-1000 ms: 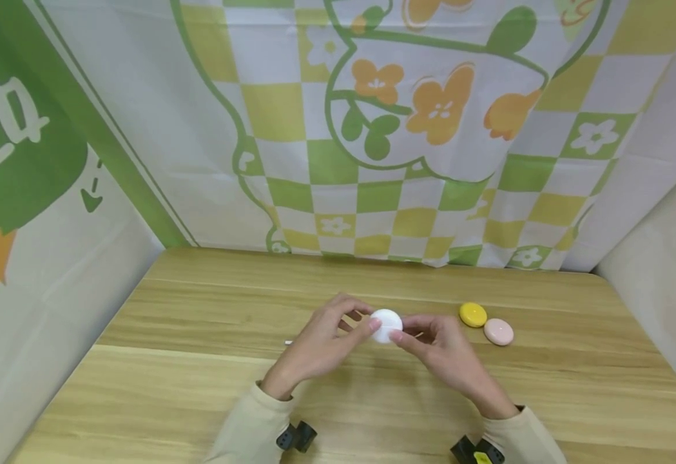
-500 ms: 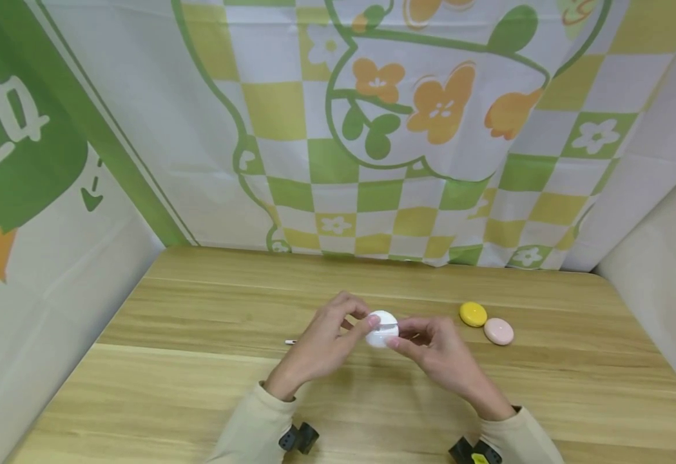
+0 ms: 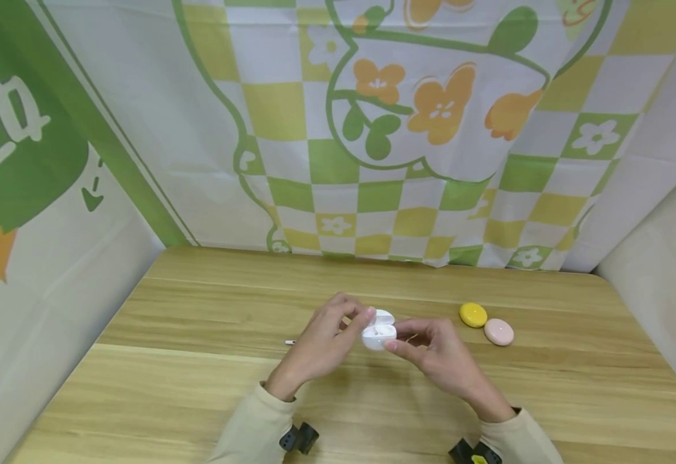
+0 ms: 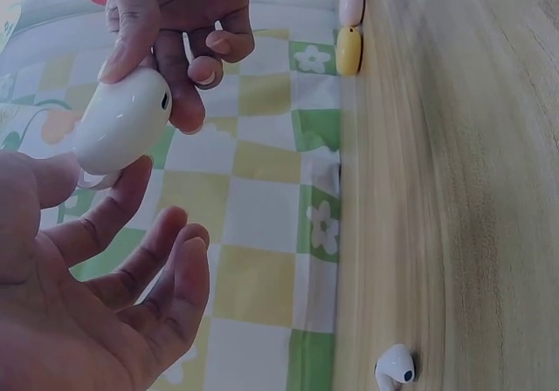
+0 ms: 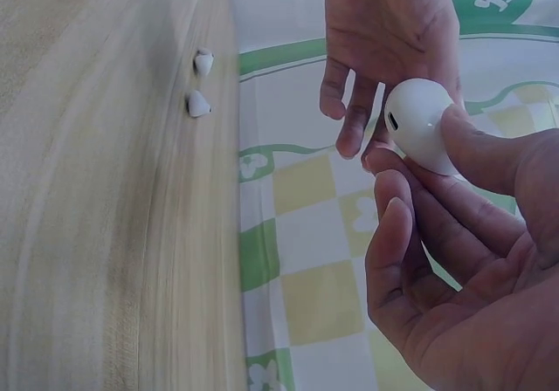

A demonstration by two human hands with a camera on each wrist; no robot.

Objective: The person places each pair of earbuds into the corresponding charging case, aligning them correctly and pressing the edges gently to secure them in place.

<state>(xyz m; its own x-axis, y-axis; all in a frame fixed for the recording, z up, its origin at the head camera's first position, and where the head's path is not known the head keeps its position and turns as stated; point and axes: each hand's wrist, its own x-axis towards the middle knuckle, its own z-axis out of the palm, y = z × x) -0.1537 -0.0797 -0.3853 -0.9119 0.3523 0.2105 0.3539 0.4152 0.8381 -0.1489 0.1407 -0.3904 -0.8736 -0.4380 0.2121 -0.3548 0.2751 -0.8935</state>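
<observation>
Both hands hold a white earbud case just above the wooden table, and its lid stands open. My right hand grips the lower shell between thumb and fingers. My left hand has thumb and forefinger at the lid. In the left wrist view the case sits between my left hand below and the right hand above. The right wrist view has the case pinched in my right hand, with the left hand beyond it.
A yellow case and a pink case lie shut on the table to the right. Two loose white earbuds lie on the wood left of the hands, one showing as earbud. Patterned cloth walls close in the back and both sides.
The case's lid was shut a second ago, cracked half a second ago, and now stands open. Both hands have stayed in about the same place.
</observation>
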